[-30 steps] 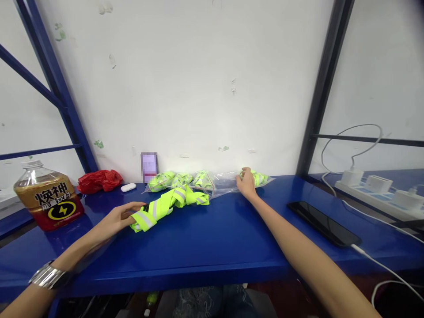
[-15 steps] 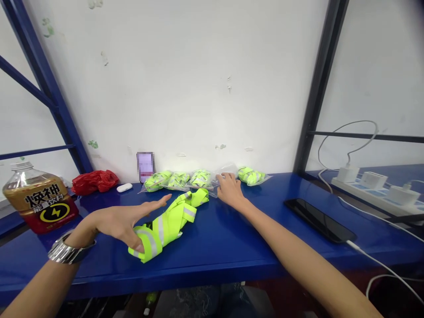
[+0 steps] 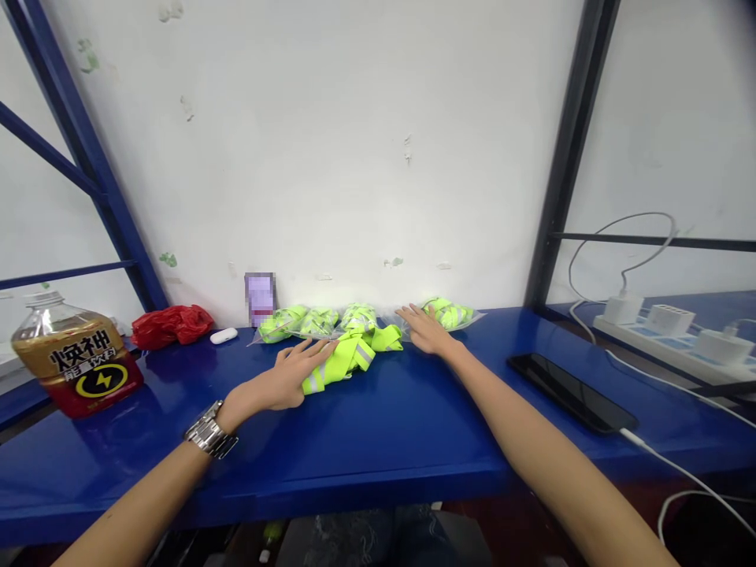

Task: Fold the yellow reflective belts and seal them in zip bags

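A loose bundle of yellow-green reflective straps [image 3: 348, 358] lies on the blue table [image 3: 378, 441]. My left hand [image 3: 298, 370], with a metal watch on its wrist, rests on the bundle's left end, its fingers stretched over it. Near the wall my right hand [image 3: 426, 329] is spread flat at the back of the table, beside a bagged yellow-green bundle [image 3: 450, 313] on its right. More clear bags with such bundles [image 3: 282, 323] stand in a row behind the loose straps. Some clear plastic shows by the right fingertips.
At the left are a large drink bottle [image 3: 76, 354], a red plastic bag [image 3: 171, 326] and a white case [image 3: 224, 336]. A phone [image 3: 261, 299] leans on the wall. Toward the right lie a black phone [image 3: 570, 392] on a cable and a power strip [image 3: 679, 339].
My left hand and the loose straps have moved right and back, up against the row of bags. The right hand has shifted slightly right and its fingers are more spread.
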`<move>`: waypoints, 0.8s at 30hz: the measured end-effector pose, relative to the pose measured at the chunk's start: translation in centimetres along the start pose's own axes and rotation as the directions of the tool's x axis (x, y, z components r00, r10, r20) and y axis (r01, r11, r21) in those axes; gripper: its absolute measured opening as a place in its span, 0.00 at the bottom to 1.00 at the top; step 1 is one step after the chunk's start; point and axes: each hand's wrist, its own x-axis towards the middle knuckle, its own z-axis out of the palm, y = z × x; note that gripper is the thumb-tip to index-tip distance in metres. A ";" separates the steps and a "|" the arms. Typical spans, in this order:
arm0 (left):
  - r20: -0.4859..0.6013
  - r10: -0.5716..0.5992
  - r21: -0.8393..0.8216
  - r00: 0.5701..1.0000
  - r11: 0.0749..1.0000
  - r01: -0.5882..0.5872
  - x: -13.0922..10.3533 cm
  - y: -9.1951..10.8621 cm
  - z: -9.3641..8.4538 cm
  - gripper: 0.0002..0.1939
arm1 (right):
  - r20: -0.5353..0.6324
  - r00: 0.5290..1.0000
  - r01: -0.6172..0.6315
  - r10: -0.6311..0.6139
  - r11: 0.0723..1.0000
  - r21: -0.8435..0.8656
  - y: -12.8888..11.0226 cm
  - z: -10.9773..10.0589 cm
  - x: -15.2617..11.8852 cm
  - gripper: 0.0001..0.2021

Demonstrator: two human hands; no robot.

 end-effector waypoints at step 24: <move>-0.504 -0.348 -0.473 0.790 0.877 0.084 4.2 2.1 -2.6 0.18 | -0.426 0.905 0.189 0.011 0.886 0.424 -5.7 -3.2 -0.5 0.16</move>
